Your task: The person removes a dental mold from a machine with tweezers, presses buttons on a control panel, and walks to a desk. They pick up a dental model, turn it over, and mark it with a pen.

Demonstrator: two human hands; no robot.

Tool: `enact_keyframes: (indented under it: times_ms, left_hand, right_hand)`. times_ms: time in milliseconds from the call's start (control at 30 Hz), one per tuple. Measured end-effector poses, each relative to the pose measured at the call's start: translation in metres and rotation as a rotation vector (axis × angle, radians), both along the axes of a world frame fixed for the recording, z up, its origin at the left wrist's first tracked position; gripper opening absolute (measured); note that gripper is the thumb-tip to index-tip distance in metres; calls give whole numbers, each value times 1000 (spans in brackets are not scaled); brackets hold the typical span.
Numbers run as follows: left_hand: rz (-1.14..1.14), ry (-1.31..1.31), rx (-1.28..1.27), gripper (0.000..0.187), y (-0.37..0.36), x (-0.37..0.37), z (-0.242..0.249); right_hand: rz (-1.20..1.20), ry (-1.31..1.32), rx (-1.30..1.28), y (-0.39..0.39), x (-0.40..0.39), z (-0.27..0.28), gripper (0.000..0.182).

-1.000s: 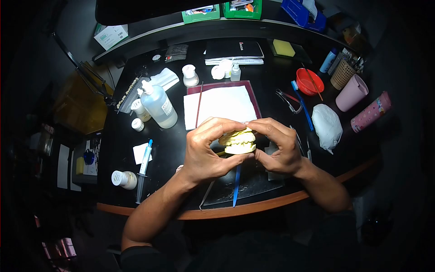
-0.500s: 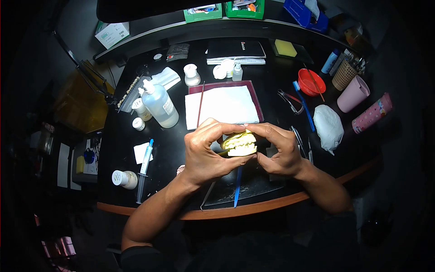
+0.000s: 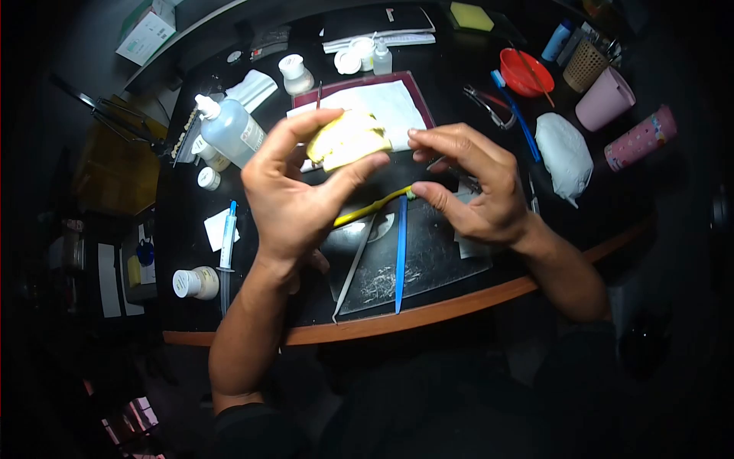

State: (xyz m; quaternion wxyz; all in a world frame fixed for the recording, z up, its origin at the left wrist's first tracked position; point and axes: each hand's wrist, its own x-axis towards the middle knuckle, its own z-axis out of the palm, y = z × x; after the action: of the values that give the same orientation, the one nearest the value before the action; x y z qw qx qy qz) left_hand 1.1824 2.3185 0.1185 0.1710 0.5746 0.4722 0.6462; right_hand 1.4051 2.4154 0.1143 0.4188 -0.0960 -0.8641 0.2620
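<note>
My left hand [image 3: 294, 191] holds the yellow dental cast [image 3: 348, 139] pinched between thumb below and fingers curled over its top; the cast is lifted off the bench and tilted, sitting above the white paper towel [image 3: 375, 103]. My right hand [image 3: 474, 187] is apart from the cast, just to its right, fingers loosely bent and narrow, thumb and forefinger tip meeting the end of a thin yellow-handled instrument [image 3: 371, 208] that runs down-left under my left thumb; whether the right fingers truly grip it or only touch it I cannot tell. Below both hands: dark work mat [image 3: 428, 260] with a blue-handled tool [image 3: 401, 252] lying lengthwise on it. Left of my left hand: clear liquid bottle [image 3: 229, 130], syringe [image 3: 226, 245], small white jar [image 3: 195, 283]. Beyond my right fingers: blue toothbrush [image 3: 520, 115], red bowl [image 3: 527, 73], white plastic bag [image 3: 564, 149], pink cup [image 3: 604, 99]. Bench is the black desk [image 3: 612, 206] with a wood edge.
</note>
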Motion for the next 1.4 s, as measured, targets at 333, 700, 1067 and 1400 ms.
enact_keyframes:
  times_ms: [333, 700, 1067, 1400]
  left_hand:
    - [-5, 80, -46, 59, 3, -3, -4]
    - [-86, 282, 29, 67, 4, 1, -12]
    - [30, 384, 148, 50, 7, 4, -13]
    - [24, 471, 176, 51, 1, 8, -4]
  right_hand:
    - [-1, -55, 9, 4, 1, -3, 40]
    - [26, -89, -42, 0, -1, -7, 50]
    - [20, -87, -37, -2, -1, -8, 42]
    - [23, -69, -30, -2, 0, -5, 40]
